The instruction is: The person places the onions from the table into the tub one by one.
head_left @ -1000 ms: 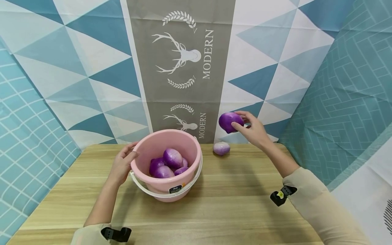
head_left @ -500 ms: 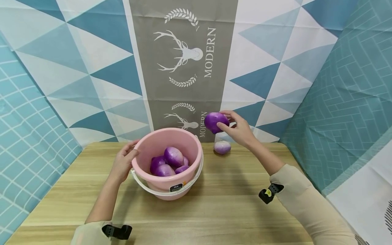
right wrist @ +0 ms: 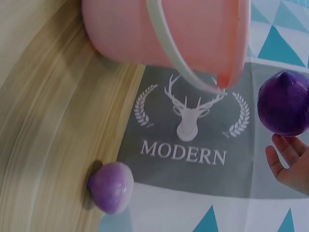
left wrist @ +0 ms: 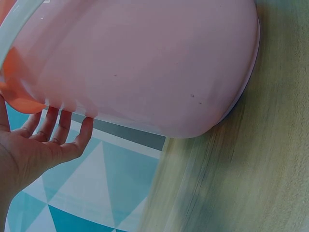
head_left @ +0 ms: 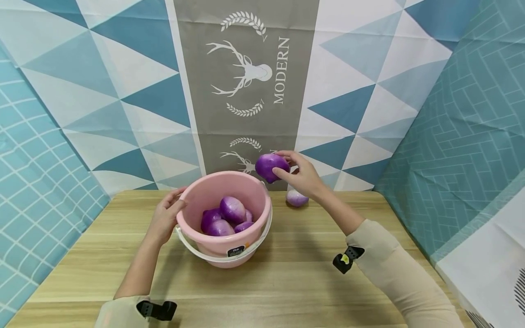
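Note:
A pink bucket stands on the table with several purple onions inside. My left hand holds its rim on the left, thumb over the edge. In the left wrist view, the fingertips of the left hand touch the bucket's outer wall. My right hand grips a deep purple onion in the air, just right of the bucket's far rim. The right wrist view has this onion at its right edge, with the thumb and some fingers partly out of frame.
One paler onion lies on the wooden table near its back edge, right of the bucket. The bucket's white handle hangs down at its front. Patterned sheets stand behind the table and along its sides.
My right hand has carried its onion leftward, from above the loose onion to beside the bucket's rim. The left hand keeps its hold on the bucket.

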Demonstrator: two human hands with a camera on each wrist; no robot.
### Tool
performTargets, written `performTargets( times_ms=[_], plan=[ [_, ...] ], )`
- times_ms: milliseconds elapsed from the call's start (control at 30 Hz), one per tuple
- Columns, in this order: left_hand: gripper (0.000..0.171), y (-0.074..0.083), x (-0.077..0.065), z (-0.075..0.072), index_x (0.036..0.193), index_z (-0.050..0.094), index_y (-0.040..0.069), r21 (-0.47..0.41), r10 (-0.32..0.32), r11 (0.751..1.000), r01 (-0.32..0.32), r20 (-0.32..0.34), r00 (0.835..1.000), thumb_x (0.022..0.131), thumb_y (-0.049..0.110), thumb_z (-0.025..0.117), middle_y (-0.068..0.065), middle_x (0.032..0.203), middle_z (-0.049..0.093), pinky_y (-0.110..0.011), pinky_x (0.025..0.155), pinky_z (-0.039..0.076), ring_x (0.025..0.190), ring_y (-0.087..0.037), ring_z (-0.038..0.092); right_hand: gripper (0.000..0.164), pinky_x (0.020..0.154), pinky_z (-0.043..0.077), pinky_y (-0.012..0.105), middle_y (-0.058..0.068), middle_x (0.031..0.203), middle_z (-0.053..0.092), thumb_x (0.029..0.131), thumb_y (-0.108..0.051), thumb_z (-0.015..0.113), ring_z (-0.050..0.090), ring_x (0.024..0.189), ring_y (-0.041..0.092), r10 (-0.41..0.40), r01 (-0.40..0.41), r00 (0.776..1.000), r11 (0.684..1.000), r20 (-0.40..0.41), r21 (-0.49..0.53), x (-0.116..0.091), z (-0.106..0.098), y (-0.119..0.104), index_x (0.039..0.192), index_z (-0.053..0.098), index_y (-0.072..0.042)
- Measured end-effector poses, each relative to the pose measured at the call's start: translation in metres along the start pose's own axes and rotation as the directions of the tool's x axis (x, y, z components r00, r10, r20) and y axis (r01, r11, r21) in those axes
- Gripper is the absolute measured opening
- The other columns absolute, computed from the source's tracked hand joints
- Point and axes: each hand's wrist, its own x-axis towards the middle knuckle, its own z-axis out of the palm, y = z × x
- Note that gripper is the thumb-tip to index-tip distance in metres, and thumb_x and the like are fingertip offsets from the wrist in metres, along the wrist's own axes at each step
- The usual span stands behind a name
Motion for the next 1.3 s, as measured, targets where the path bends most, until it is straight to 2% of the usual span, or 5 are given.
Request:
performTargets(
  times_ms=[233, 500, 633, 967, 1300],
  plan=[
    [0.047, -0.001, 0.0, 0.001, 0.137, 0.035, -0.003, 0.004, -0.001, 1.0, 0.001, -0.001, 1.0, 0.094, 0.011, 0.047, 0.011, 0.096, 0.057, -0.019, 0.069, 0.054, 0.085, -0.001, 0.059, 0.045, 0.076, 0.05, 0.033, 0.01, 0.116, 0.061, 0.087, -0.031, 0.064, 0.056, 0.097, 0.026, 0.007, -0.008, 0.999, 0.999, 0.039, 0.036, -0.001, 0.013, -0.012, 0.128, 0.053, -0.02],
    [0.046, -0.001, -0.001, 0.0, 0.137, 0.035, -0.003, 0.005, 0.0, 1.0, 0.0, -0.003, 1.0, 0.094, 0.012, 0.047, 0.011, 0.096, 0.056, -0.019, 0.069, 0.054, 0.085, -0.001, 0.059, 0.044, 0.072, 0.051, 0.031, 0.007, 0.114, 0.062, 0.086, -0.031, 0.066, 0.058, 0.093, 0.024, -0.037, 0.032, 0.997, 0.997, 0.071, 0.066, 0.002, 0.031, -0.017, 0.127, 0.053, -0.02],
    [0.046, -0.001, 0.0, 0.001, 0.136, 0.036, -0.003, 0.002, 0.002, 1.0, -0.002, -0.008, 1.0, 0.094, 0.011, 0.047, 0.01, 0.095, 0.057, -0.019, 0.068, 0.054, 0.084, -0.002, 0.059, 0.044, 0.076, 0.051, 0.033, 0.006, 0.114, 0.062, 0.085, -0.031, 0.067, 0.057, 0.094, 0.023, -0.044, 0.036, 0.996, 0.994, 0.081, 0.103, 0.003, 0.042, -0.021, 0.125, 0.054, -0.02],
    [0.044, -0.002, 0.001, 0.0, 0.135, 0.038, -0.001, -0.01, 0.006, 1.0, -0.006, -0.01, 1.0, 0.094, 0.011, 0.047, 0.01, 0.093, 0.057, -0.018, 0.067, 0.054, 0.082, -0.001, 0.058, 0.044, 0.075, 0.046, 0.028, 0.002, 0.114, 0.061, 0.084, -0.032, 0.066, 0.056, 0.092, 0.017, -0.067, 0.057, 0.991, 0.995, 0.116, 0.081, 0.007, 0.068, -0.032, 0.125, 0.055, -0.02],
    [0.04, -0.001, 0.001, 0.0, 0.132, 0.041, 0.003, -0.034, 0.0, 0.999, 0.0, -0.009, 1.0, 0.094, 0.01, 0.048, 0.009, 0.093, 0.057, -0.018, 0.066, 0.054, 0.081, -0.001, 0.058, 0.044, 0.083, 0.05, 0.037, 0.001, 0.114, 0.06, 0.085, -0.03, 0.065, 0.057, 0.094, 0.019, -0.102, 0.093, 0.981, 0.994, 0.164, 0.063, 0.008, 0.091, -0.04, 0.126, 0.054, -0.017]
  ],
)
